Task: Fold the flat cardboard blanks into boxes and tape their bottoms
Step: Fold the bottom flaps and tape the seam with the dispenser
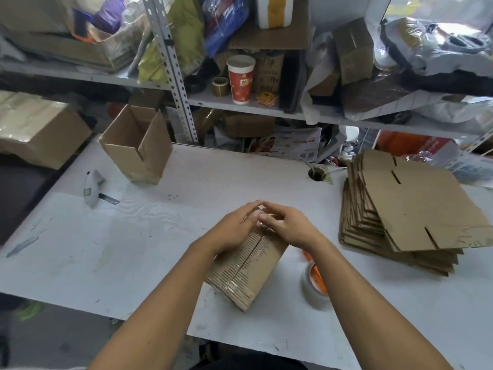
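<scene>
Head view, items placed relative to the box under your hands.

1. Box (246, 265): brown cardboard, folded, lying bottom-up and slanted on the white table (149, 236); the seam between its bottom flaps faces you.
2. Your left hand (234, 225): lies flat on the far left part of the box, fingers straight, pressing the flap down.
3. Your right hand (286, 225): rests on the far right part of the box, fingers bent at its far edge; you cannot tell whether they pinch anything. Fingertips of both hands meet over the seam.
4. Tape roll (314, 285): clear tape on an orange holder, just right of the box.
5. Stack of flat blanks (408, 209): well to the right of the box, fanned unevenly.
6. Open box (137, 145): upright, flaps up, far left beyond the box.
7. Utility knife (93, 186): white, left of the box, nearer than the open box.
8. Shelf (240, 102): behind the box, holding a red paper cup (241, 78).
</scene>
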